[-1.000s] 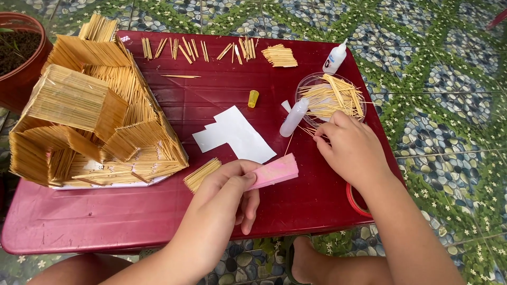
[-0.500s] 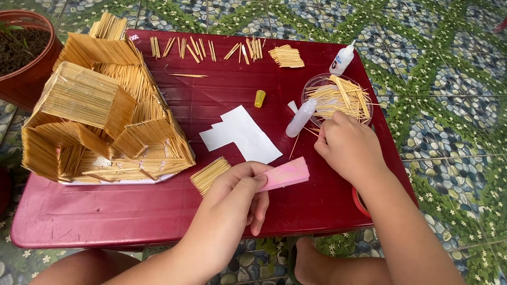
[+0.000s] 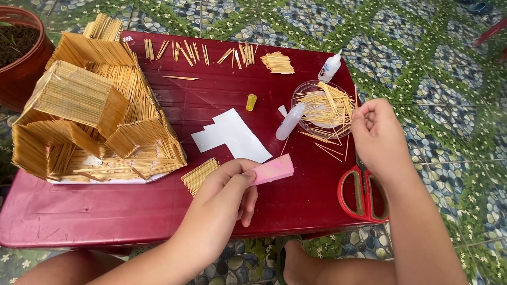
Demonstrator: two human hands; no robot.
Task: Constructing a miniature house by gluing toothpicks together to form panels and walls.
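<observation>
A dark red table (image 3: 105, 221) fills most of the frame, standing on a pebble-patterned floor (image 3: 449, 63) outdoors, with a clay pot (image 3: 21, 58) at upper left. A large stick-built house model (image 3: 90, 116) occupies the table's left side. At lower centre the left hand (image 3: 222, 206) pinches a pink block (image 3: 272, 170) between thumb and fingers, just above the table's near edge. The right hand (image 3: 377, 137), fingers curled together, hovers beside the clear dish of sticks (image 3: 322, 105); whether it grips a stick cannot be told. A careless sweep could likely topple the glue bottle (image 3: 290, 122) or scatter sticks.
</observation>
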